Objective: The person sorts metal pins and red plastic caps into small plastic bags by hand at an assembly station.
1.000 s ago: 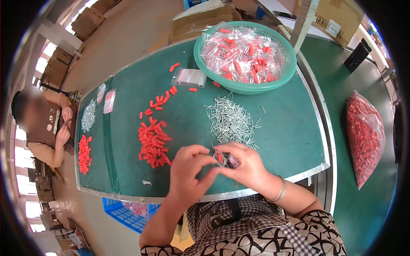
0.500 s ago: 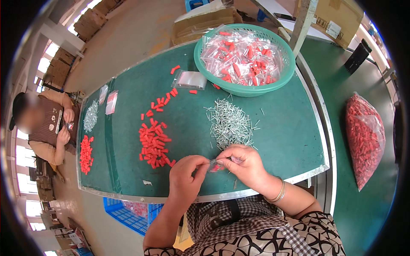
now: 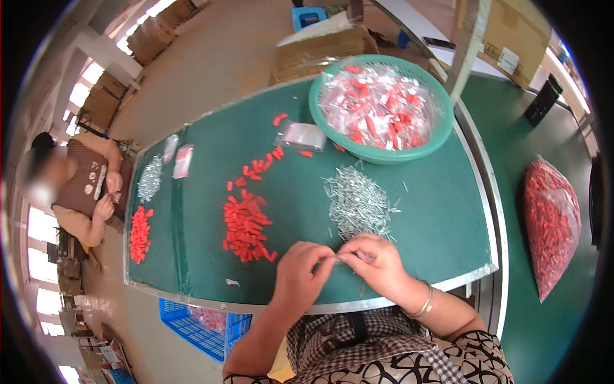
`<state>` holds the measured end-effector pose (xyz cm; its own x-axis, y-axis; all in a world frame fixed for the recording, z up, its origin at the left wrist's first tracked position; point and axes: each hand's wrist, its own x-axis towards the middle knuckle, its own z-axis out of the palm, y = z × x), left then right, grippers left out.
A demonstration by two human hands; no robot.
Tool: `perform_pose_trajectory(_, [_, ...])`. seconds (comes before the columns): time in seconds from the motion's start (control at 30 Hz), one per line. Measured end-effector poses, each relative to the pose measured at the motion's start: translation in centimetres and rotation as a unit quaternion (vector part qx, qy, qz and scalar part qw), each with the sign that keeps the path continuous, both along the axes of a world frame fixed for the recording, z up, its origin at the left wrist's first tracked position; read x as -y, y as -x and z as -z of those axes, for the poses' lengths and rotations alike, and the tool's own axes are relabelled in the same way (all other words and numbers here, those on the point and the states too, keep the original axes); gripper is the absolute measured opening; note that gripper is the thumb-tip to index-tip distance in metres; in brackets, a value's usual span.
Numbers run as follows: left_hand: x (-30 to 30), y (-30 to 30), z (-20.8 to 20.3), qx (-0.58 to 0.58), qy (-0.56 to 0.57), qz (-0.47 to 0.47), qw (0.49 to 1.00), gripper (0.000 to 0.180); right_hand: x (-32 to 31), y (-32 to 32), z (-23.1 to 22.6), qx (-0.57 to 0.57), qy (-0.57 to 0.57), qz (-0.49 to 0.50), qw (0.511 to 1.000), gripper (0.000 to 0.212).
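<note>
My left hand [image 3: 299, 278] and my right hand [image 3: 380, 265] meet fingertip to fingertip above the near edge of the green table. Between them they pinch a small clear plastic bag [image 3: 364, 256], mostly covered by the fingers; what is inside does not show. Just beyond my right hand lies a heap of silvery screws [image 3: 360, 205]. To the left of my left hand is a pile of short red plastic plugs [image 3: 247, 227], with a few strung out toward the back. A stack of empty clear bags [image 3: 304, 136] rests farther back.
A green basket [image 3: 384, 157] full of filled bags stands at the back right. On the right-hand table lies a big bag of red plugs [image 3: 551, 224]. A co-worker [image 3: 89, 173] sits at the left end, near smaller piles. A blue crate [image 3: 192, 323] is below the table edge.
The whole view has shifted, so everything sits lower and farther right. Red pieces seen below my fingertips before are now out of sight. Both hands keep their pinch on the bag.
</note>
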<state>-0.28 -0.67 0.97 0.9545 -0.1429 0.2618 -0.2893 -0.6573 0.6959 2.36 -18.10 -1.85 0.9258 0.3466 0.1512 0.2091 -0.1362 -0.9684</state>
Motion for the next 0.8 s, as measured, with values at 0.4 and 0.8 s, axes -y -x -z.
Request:
perform_pose_trajectory(0.4, [-0.2,0.2,-0.1,-0.031,0.050,-0.002,0.998,0.008,0.3,0.1,0.3,0.025,-0.064,0.005,0.998,0.006])
perform_pose_trajectory(0.8, [-1.0,0.4,-0.2,-0.057,0.087,0.014,0.994,0.005,1.3,0.3,0.7,-0.090,-0.074,0.012,0.993,0.007])
